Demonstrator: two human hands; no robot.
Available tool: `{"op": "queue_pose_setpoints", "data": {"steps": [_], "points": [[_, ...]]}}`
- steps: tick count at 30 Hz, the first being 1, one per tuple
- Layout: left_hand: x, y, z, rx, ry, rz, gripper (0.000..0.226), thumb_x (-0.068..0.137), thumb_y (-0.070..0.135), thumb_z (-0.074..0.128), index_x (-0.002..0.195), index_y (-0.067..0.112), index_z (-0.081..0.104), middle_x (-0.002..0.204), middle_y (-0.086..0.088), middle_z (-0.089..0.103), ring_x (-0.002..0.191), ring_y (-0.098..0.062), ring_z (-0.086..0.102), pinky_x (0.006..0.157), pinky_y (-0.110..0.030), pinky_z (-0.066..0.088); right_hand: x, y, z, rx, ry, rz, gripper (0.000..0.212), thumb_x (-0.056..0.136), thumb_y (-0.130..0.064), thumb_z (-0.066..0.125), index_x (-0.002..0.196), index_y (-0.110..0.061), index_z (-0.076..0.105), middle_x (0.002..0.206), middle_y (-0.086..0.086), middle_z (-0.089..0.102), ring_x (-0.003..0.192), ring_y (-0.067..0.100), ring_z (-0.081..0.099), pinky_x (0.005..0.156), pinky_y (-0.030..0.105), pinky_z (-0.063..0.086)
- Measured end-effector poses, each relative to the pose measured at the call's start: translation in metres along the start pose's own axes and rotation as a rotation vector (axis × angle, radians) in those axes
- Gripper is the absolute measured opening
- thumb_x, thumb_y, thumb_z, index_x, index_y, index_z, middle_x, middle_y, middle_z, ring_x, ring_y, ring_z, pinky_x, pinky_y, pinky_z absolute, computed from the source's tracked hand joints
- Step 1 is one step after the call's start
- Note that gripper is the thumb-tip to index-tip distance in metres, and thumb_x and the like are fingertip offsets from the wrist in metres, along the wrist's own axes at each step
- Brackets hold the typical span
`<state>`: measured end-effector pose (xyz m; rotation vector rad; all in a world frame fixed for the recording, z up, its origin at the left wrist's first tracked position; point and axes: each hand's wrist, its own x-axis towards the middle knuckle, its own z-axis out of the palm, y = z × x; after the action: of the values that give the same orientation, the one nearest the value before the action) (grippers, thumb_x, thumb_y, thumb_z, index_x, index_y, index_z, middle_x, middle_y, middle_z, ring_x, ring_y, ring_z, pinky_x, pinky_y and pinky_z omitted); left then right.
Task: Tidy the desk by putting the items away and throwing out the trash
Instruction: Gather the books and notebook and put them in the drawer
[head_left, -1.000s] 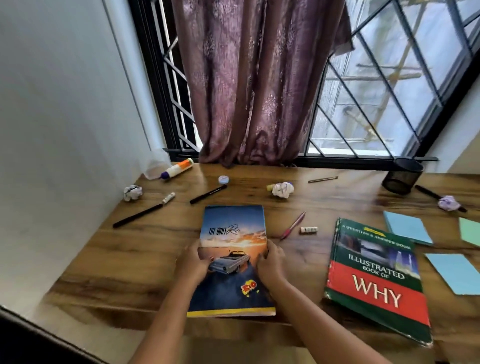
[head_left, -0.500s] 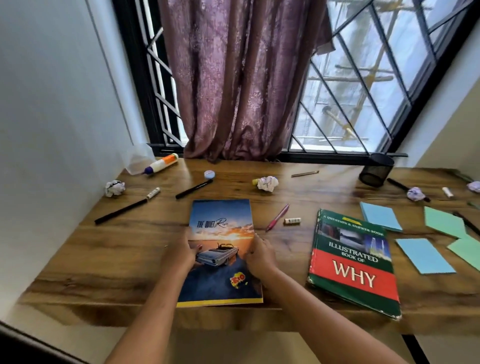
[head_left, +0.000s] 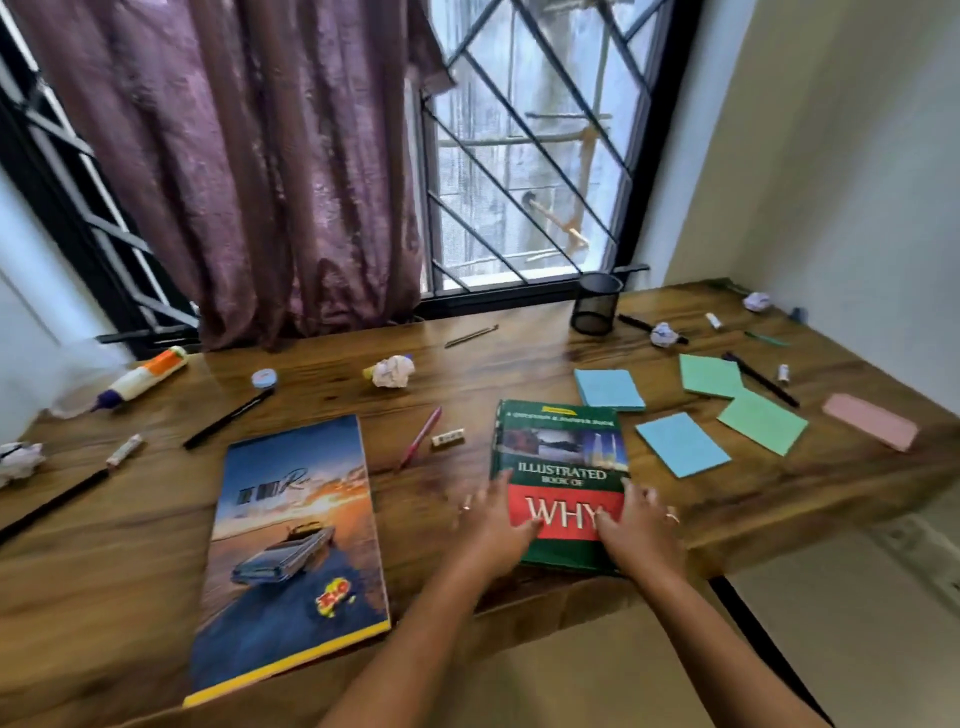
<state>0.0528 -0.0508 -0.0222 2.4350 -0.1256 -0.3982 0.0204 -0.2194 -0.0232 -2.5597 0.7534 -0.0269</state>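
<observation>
A green book titled "Illustrated Book of WHY" (head_left: 561, 452) lies flat near the front edge of the wooden desk (head_left: 467, 374). My left hand (head_left: 491, 527) is at its left side and my right hand (head_left: 641, 530) at its right side, both thumbs on the red band of the cover. A large blue book with a car on its cover (head_left: 291, 545) lies to the left, untouched. Crumpled paper balls sit at the desk's middle (head_left: 393, 370), back right (head_left: 664, 334), far right corner (head_left: 756, 300) and left edge (head_left: 18, 460).
A black mesh pen holder (head_left: 596, 304) stands by the window. Blue (head_left: 681, 444), green (head_left: 762, 422) and pink (head_left: 870, 421) sticky notes lie on the right. A glue bottle (head_left: 145, 376), black pens (head_left: 228, 418), a pink pen (head_left: 422, 436) and an eraser (head_left: 448, 438) are scattered about.
Both hands have left the blue book and moved right onto the green book. The view has swung right, showing more of the desk's right side.
</observation>
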Motion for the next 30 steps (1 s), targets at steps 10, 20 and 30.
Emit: {"op": "queue_pose_setpoints", "data": {"steps": [10,20,30], "points": [[0.004,0.025,0.03,-0.226,0.211,-0.182,0.075,0.082,0.04,0.066,0.143,0.027,0.025,0.147,-0.007,0.033,0.133,-0.03,0.029,0.108,-0.044,0.033,0.008,0.034,0.001,0.116,-0.102,-0.058,0.062,0.091,-0.034,0.057,0.145,-0.015,0.034,0.138,0.009,0.044,0.125,0.027,0.045,0.105,0.034,0.039],[-0.025,0.028,0.059,0.08,0.364,0.058,0.076,0.079,0.057,0.062,0.142,0.026,0.032,0.158,-0.013,0.005,0.143,-0.036,0.012,0.11,-0.05,0.027,0.011,0.083,-0.005,0.735,0.336,0.059,0.026,0.093,-0.011,0.055,0.118,-0.011,0.061,0.107,0.002,0.055,0.099,0.017,0.055,0.084,0.023,0.042],[-0.004,0.123,0.13,0.799,0.029,0.552,0.077,0.076,0.051,0.066,0.143,0.025,0.038,0.15,-0.002,0.037,0.141,-0.025,0.031,0.116,-0.047,-0.006,0.069,0.185,0.03,1.372,-0.002,0.894,0.04,0.098,-0.04,0.038,0.13,-0.017,0.044,0.111,0.003,0.05,0.1,0.024,0.049,0.09,0.043,0.044]]}}
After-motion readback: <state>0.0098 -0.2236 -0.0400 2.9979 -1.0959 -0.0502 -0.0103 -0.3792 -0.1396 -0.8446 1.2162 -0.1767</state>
